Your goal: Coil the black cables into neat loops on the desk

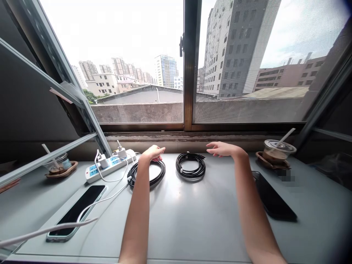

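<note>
Left coil (161,176) and right coil (192,175): glossy black rings near the far edge of the smooth table (189,220).
From afar I can't tell whether the left hand (151,152), fingers half curled, grips its coil; the right hand (222,149) hangs empty, fingers loosely parted, beside the other.

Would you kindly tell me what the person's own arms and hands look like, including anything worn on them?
The left hand and right hand are ungloved. The left forearm and right forearm are bare, tapering towards the wrist; no sleeve, watch or bracelet shows. A thin ring would be hard to make out.
</note>
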A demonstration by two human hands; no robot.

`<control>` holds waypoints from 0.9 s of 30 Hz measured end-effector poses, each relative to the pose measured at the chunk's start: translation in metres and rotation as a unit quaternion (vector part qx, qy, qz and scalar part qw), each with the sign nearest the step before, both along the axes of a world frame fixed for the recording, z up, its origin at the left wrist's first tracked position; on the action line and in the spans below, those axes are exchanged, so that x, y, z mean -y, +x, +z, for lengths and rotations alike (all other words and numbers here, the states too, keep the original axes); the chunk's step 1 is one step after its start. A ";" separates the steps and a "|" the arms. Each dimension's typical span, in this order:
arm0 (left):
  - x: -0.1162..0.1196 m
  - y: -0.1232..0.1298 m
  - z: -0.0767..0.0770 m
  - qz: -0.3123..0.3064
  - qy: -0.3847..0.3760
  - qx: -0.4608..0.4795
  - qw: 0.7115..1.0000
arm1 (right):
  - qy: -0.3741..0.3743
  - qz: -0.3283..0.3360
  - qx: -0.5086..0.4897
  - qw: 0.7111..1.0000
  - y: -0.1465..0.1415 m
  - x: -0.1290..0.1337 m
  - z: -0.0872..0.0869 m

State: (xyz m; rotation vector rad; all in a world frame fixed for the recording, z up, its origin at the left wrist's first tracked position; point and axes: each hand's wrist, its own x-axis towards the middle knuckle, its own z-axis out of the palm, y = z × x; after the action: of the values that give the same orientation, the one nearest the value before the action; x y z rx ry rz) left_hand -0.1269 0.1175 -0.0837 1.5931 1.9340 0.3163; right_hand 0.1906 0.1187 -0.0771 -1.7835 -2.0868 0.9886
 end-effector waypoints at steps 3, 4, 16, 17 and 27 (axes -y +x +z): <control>0.004 -0.007 -0.006 -0.012 -0.080 -0.002 0.997 | -0.015 0.002 0.007 1.000 0.001 0.014 0.011; 0.004 -0.008 -0.009 -0.011 -0.113 -0.011 0.994 | -0.017 0.006 0.007 1.000 0.000 0.019 0.014; -0.006 0.014 -0.039 -0.017 -0.210 -0.124 0.970 | 0.014 0.030 0.039 0.999 -0.014 0.063 0.044; -0.007 0.012 -0.040 -0.021 -0.205 -0.124 0.971 | 0.013 0.028 0.038 0.999 -0.014 0.064 0.045; -0.012 -0.002 -0.036 -0.014 -0.135 -0.108 0.985 | 0.013 0.020 0.046 0.999 -0.015 0.071 0.050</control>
State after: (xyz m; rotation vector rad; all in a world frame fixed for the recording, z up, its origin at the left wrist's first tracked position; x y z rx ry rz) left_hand -0.1288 0.1297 -0.1197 1.5216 2.0132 -0.1329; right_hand 0.1756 0.0475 -0.0270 -1.8134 -2.1889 0.9011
